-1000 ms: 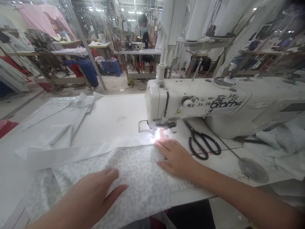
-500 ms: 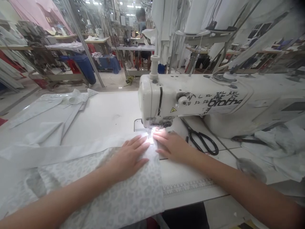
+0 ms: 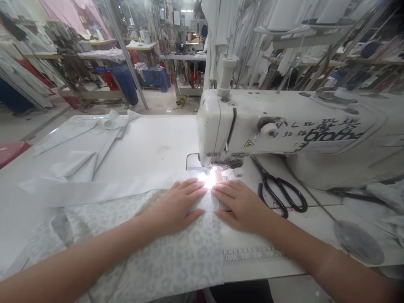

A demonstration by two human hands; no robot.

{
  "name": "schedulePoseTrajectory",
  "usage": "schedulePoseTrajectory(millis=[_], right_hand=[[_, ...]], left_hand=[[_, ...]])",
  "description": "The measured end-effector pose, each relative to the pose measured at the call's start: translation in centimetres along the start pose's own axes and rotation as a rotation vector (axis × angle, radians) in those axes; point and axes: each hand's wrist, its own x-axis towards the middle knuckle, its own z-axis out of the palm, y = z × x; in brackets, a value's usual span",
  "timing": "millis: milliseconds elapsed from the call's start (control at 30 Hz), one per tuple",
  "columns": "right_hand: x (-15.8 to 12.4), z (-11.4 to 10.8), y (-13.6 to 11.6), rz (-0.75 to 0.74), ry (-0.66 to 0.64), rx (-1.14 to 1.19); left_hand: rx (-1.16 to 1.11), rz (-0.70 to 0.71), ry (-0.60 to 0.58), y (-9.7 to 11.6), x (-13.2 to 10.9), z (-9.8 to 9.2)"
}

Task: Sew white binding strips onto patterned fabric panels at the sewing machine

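Note:
Under the lit needle area of a white sewing machine (image 3: 217, 126) lies a pale fabric piece (image 3: 176, 261) with a grey spotted print. A plain white strip of cloth (image 3: 104, 193) runs along its far edge. My left hand (image 3: 179, 206) rests flat on the cloth just left of the needle, fingers stretched toward it. My right hand (image 3: 240, 204) lies at the cloth's right edge, its fingertips close to the presser foot, fingers extended. Glare from the lamp hides the presser foot and the needle tip.
Black-handled scissors (image 3: 280, 189) lie right of the needle, beneath the machine arm. A ruler scale (image 3: 252, 254) runs along the table's front. Folded white cloth pieces (image 3: 78, 164) lie at the left, crumpled fabric (image 3: 372, 210) at the right. Other sewing stations stand behind.
The camera view has shifted, so the machine appears farther right. My right hand has come slightly back from the needle; my left stays flat on the cloth. The person in the background is now mostly hidden.

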Motion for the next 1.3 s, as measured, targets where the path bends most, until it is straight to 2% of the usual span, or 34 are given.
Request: schedulePoseTrajectory(millis=[133, 500, 767, 867, 1000, 1067, 1167, 1300], right_hand=[[0.1, 0.2, 0.3, -0.003, -0.013, -0.032], [0.2, -0.1, 0.6, 0.048, -0.032, -0.085], [-0.5, -1.9, 0.4, 0.082, 0.095, -0.084], [-2.6, -3.3, 0.2, 0.222, 0.150, -0.096], [-6.6, -5.1, 1.0, 0.650, 0.070, -0.137], [-8.3, -5.5, 1.8, 0.810, 0.011, -0.205], [-9.4, -5.4, 2.8, 0.876, -0.064, -0.275], [-9.0, -4.9, 3.8, 0.916, -0.136, -0.238]], left_hand=[[0.027, -0.009, -0.019, -0.6, 0.3, -0.1], [0.045, -0.003, 0.030, -1.6, 1.9, -0.5], [0.048, -0.007, 0.054, -1.6, 2.0, -0.3], [0.046, 0.002, 0.050, -1.6, 1.7, -0.2], [0.004, 0.013, 0.016, -1.6, 1.7, -0.9], [-0.074, -0.012, -0.029, -1.8, 2.4, -1.8], [-0.174, -0.176, -0.036, -2.2, 4.3, -2.9], [-0.120, -0.376, 0.138, -2.6, 6.8, -2.0]])
